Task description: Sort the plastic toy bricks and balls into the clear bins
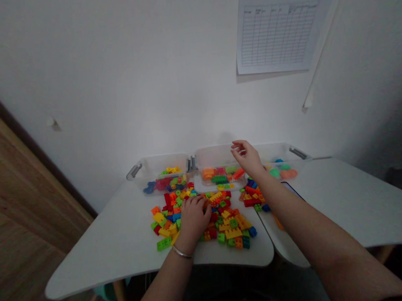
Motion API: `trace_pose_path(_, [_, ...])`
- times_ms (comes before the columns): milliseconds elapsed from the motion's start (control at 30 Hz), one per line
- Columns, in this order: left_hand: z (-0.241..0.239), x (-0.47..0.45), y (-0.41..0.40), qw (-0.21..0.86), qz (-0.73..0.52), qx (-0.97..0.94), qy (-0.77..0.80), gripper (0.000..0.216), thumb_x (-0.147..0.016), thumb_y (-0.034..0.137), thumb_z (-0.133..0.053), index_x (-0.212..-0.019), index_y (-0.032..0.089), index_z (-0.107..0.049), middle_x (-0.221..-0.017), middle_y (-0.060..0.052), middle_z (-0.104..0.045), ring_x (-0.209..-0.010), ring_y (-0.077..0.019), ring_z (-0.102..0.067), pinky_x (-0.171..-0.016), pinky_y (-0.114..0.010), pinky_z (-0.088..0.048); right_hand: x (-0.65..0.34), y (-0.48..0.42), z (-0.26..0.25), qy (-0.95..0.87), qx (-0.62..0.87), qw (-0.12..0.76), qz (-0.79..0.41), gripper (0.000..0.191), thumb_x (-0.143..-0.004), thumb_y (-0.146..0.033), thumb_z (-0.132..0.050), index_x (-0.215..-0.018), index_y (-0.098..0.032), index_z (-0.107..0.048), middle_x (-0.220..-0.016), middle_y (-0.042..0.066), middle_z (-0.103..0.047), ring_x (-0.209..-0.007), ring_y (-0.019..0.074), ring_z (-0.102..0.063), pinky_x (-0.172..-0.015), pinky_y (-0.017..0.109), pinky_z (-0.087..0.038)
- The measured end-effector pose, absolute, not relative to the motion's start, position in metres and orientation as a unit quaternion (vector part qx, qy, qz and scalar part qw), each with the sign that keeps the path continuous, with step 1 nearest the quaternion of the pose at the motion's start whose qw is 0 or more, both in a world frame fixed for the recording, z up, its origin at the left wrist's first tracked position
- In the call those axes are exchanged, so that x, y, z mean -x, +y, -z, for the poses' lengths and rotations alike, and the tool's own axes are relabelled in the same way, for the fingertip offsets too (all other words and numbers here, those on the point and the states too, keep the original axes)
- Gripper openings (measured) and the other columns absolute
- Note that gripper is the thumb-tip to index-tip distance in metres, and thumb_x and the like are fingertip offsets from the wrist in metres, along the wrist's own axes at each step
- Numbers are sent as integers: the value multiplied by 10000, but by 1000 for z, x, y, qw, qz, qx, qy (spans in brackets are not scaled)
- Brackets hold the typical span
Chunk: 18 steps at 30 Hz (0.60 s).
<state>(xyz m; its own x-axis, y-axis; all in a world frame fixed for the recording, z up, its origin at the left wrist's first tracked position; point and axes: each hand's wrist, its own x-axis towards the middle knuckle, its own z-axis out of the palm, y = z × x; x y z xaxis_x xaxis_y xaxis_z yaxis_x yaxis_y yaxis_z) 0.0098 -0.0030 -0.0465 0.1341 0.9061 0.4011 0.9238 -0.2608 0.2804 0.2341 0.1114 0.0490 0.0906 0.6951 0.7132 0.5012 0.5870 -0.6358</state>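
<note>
A pile of toy building bricks (232, 233) in red, orange, yellow, green and blue covers the middle of the table. My left hand (194, 211) rests on this pile, fingers spread and bent down over the bricks, with its fingertips partly hidden among them. Close to its thumb lies an orange brick (206, 205). Raised over the middle clear plastic bin (211, 155), my right hand (246, 156) has its fingers apart and holds nothing that I can see. Below it, an orange-red brick (238, 173) shows tilted at the bin's right side.
The left clear bin (148, 164) contains mixed coloured pieces, and the right bin (298, 163) has rounded green and orange ones. More bricks (252, 196) lie under my right forearm, beside a dark-edged flat object (292, 189). Two white tables (108, 245) meet at a seam. A wall stands behind.
</note>
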Motion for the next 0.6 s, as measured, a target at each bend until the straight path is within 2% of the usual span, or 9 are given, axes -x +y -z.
trace_pose_path(100, [47,-10,-4,20,256,753,-605,258,-889,320,-525,-1055,231,-701,-1188,-51,-677,-1149,-248,-554,-1069,-464,-361,-232,84,-37,-621,446,636,-105,334,-827,-431,-549,-1052,-191,-605,-965,74,-691,-793,169,-611,-705,311,-503])
trace_pose_path(167, [47,-10,-4,22,259,752,-605,256,-890,323,-524,-1051,231,-701,-1191,-51,-676,-1153,-244,-552,-1074,-464,-358,-230,70,-20,-622,463,618,-128,327,-825,-454,-549,-1001,-192,-632,-944,77,-692,-780,178,-611,-693,314,-501])
trace_pose_path(300, [44,-11,-5,20,257,752,-606,255,-892,319,-522,-1049,232,-703,-1192,-48,-676,-1155,-244,-554,-1071,-464,-364,-230,61,20,-679,488,527,-152,265,-823,-399,-549,-935,-198,-679,-912,71,-699,-742,183,-611,-678,320,-503])
trace_pose_path(467, [43,-11,-6,19,251,752,-609,267,-893,317,-519,-1070,228,-699,-1192,-46,-678,-1157,-250,-553,-1076,-469,-358,-224,67,43,-756,524,375,-116,246,-826,-248,-577,-1039,-187,-686,-1047,86,-696,-983,218,-619,-880,370,-492])
trace_pose_path(600, [45,-11,-5,18,249,753,-608,271,-895,321,-519,-1070,220,-700,-1190,-48,-678,-1155,-250,-554,-1082,-465,-350,-213,68,40,-795,536,279,-51,266,-845,-237,-583,-1089,-205,-685,-1115,91,-676,-1084,243,-593,-969,394,-451])
